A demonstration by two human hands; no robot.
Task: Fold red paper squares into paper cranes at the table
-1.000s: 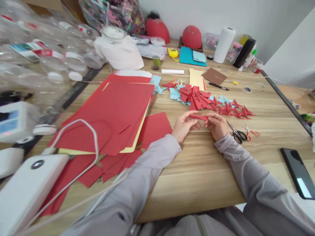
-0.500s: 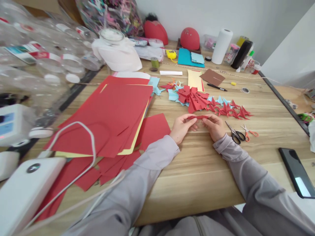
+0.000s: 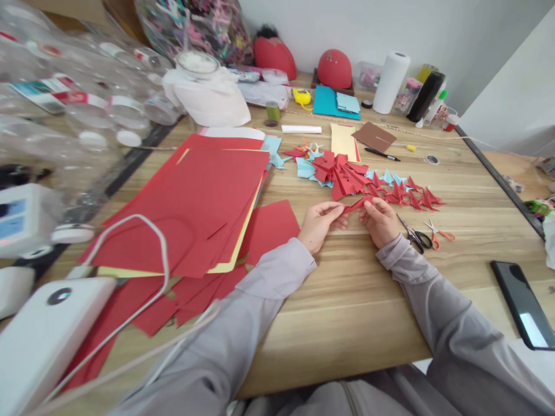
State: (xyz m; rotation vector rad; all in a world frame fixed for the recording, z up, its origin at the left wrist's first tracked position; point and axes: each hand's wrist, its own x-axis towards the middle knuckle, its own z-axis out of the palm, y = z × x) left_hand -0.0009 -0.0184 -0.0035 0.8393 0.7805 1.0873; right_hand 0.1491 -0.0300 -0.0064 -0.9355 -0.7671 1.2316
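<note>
A small folded piece of red paper [image 3: 356,205] is held between my two hands above the middle of the table. My left hand [image 3: 321,224] pinches its left end between thumb and fingers. My right hand [image 3: 380,221] grips the other end, with the thumb on top; the fingertips partly cover the paper. Just beyond lies a heap of folded red paper pieces [image 3: 340,173], some with pointed wings, mixed with light blue ones [image 3: 306,167]. Close to my right hand are black-handled scissors [image 3: 418,238] and a smaller orange-handled pair [image 3: 440,233].
A stack of red sheets [image 3: 203,202] spreads over the left side, with cut red squares [image 3: 271,228] beside it. A white cable [image 3: 162,242] crosses it from a white device [image 3: 52,341]. Plastic bottles [image 3: 87,110] crowd the far left. A phone [image 3: 522,303] lies at right.
The red paper has tilted, its right end now higher and more of its surface showing. My right hand's fingers have shifted on it; my left hand has barely moved.
</note>
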